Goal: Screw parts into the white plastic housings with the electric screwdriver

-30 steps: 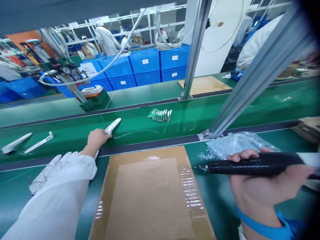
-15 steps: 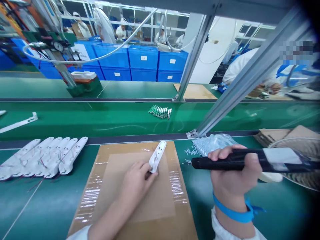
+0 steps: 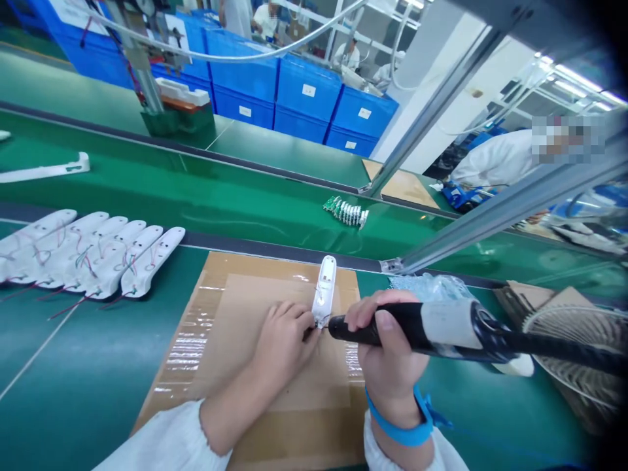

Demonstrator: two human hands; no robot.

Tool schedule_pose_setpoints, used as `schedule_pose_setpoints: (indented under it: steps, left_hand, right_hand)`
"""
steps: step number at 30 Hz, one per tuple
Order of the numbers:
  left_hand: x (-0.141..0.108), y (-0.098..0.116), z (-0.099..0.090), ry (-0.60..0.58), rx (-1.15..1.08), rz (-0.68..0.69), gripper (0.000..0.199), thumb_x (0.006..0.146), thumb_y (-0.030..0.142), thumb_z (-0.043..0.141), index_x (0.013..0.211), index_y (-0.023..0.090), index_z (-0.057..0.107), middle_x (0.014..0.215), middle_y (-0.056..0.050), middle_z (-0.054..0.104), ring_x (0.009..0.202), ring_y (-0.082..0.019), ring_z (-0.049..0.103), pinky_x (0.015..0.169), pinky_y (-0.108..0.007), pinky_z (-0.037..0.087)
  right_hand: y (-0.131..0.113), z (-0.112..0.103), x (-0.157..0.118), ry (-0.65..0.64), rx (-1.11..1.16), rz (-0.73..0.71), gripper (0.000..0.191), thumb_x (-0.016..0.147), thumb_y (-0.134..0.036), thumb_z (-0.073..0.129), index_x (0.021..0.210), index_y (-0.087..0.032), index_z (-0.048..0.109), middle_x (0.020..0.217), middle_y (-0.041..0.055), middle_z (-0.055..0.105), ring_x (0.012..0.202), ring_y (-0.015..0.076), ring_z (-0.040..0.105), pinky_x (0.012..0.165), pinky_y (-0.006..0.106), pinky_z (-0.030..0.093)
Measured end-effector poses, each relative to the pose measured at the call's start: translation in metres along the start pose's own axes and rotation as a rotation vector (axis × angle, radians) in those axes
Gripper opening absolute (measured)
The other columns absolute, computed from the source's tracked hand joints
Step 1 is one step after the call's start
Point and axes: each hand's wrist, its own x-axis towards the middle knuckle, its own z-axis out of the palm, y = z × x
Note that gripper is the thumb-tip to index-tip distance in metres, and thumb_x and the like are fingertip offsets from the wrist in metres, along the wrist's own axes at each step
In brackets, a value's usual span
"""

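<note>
White casing (image 3: 326, 284), slim and round-tipped, is pinched by the left hand (image 3: 287, 335); the right hand (image 3: 391, 356) grips a screwdriver (image 3: 441, 327).

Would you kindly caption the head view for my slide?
Left hand holds a white casing; right hand aims a corded driver at it.

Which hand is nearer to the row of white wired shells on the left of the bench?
Left. The left hand is right of the row, above the cardboard; the right hand, gripping a black power tool, is farther right.
</note>
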Motion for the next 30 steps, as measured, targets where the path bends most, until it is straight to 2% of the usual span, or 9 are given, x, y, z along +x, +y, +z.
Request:
schedule_pose_setpoints:
  steps: [8,16,22,30]
  left_hand:
    - [0.002,0.003,0.0,-0.004,-0.021,-0.014,0.012,0.095,0.015,0.083,0.089,0.024,0.076,0.104,-0.003,0.083,0.099,-0.027,0.071,0.086,-0.043,0.05]
    - [0.002,0.002,0.001,-0.017,-0.018,-0.014,0.009,0.097,0.018,0.083,0.091,0.024,0.078,0.106,-0.003,0.084,0.101,-0.028,0.072,0.086,-0.044,0.051]
    - [0.004,0.007,-0.005,-0.085,-0.002,-0.051,0.006,0.098,0.019,0.082,0.094,0.023,0.08,0.106,-0.005,0.084,0.103,-0.03,0.073,0.084,-0.045,0.053]
    - [0.009,0.012,-0.012,-0.169,-0.008,-0.104,0.004,0.1,0.02,0.081,0.096,0.022,0.081,0.109,-0.005,0.084,0.107,-0.031,0.072,0.086,-0.047,0.054]
  right_hand:
    - [0.007,0.003,0.001,0.014,-0.018,-0.003,0.008,0.096,-0.026,0.076,0.096,-0.023,0.068,0.064,-0.0057,0.063,0.052,0.0148,0.06,0.055,0.027,0.056]
    - [0.012,0.004,0.002,0.006,-0.065,0.009,0.014,0.097,-0.029,0.076,0.095,-0.024,0.063,0.063,-0.0068,0.06,0.05,0.0151,0.06,0.053,0.028,0.054]
    - [0.016,0.005,0.004,-0.048,-0.083,0.036,0.019,0.099,-0.03,0.077,0.091,-0.024,0.061,0.063,-0.0072,0.059,0.05,0.0145,0.059,0.051,0.028,0.052]
    - [0.022,0.003,0.005,-0.014,-0.089,0.087,0.021,0.098,-0.028,0.079,0.089,-0.024,0.06,0.063,-0.0075,0.057,0.051,0.014,0.057,0.055,0.029,0.051]
